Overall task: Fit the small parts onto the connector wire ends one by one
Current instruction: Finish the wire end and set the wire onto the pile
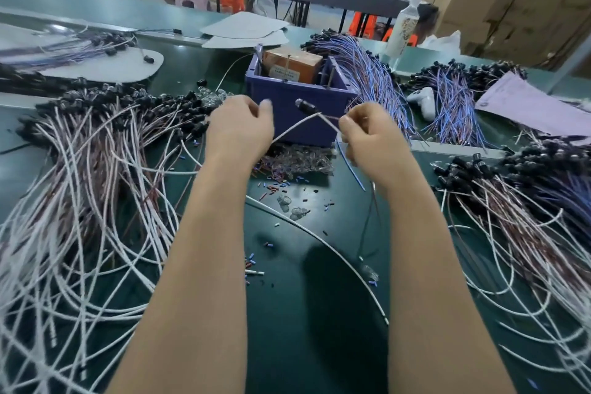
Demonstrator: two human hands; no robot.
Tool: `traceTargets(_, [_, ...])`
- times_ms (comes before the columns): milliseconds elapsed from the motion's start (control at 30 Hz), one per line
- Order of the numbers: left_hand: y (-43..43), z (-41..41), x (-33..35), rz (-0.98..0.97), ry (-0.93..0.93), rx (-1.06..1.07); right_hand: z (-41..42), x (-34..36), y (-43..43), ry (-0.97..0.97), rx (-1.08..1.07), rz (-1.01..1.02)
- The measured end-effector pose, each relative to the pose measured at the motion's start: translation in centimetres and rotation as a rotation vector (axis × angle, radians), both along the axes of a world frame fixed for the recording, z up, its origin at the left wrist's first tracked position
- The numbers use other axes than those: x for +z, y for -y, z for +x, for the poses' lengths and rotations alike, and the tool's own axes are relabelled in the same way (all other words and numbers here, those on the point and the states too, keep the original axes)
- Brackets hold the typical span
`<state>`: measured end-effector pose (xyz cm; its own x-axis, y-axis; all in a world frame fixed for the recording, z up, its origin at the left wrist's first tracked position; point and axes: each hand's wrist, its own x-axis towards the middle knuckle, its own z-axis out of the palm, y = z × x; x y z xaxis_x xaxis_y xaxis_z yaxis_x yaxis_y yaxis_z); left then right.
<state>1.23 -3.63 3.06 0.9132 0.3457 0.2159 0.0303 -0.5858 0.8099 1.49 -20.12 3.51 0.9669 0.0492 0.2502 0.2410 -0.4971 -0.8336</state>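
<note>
Green bench (pixel 303 297): right hand (pixel 367 134) pinches the white wire (pixel 294 128), black connector (pixel 307 106) just left of that grip; left hand (pixel 240 128) pinches a small part (pixel 265 102).

On my feed I saw only the person's two arms. The left hand (pixel 240 131) and the right hand (pixel 367 134) were bare. The left forearm (pixel 198 249) and the right forearm (pixel 425 249) were bare too, down to where my view cut them off. The fingernails that showed looked short, though blur hid finer detail
</note>
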Motion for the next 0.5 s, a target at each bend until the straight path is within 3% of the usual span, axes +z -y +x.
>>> traceTargets(100, [3.3, -0.2, 1.8, -0.205, -0.002, -0.294, -0.3, 1.1, 0.9, 0.091, -0.074, 0.139])
traceTargets(167, [5.6, -0.3, 2.9, -0.180, -0.020, -0.436, -0.5, 1.6, 1.6, 0.103, -0.103, 0.137])
traceTargets(333, [10.2, 0.2, 3.7, -0.111, 0.035, -0.485, -1.4, 2.1, 5.4, 0.104, -0.254, 0.085])
traceTargets(400, [12.8, 0.2, 3.9, -0.220, -0.018, -0.562, -2.4, 2.6, 7.2, 0.094, -0.260, 0.121])
traceTargets(500, [16.8, 0.0, 4.5, -0.584, -0.046, -0.635, -4.6, 4.0, 10.7, 0.078, -0.234, 0.119])
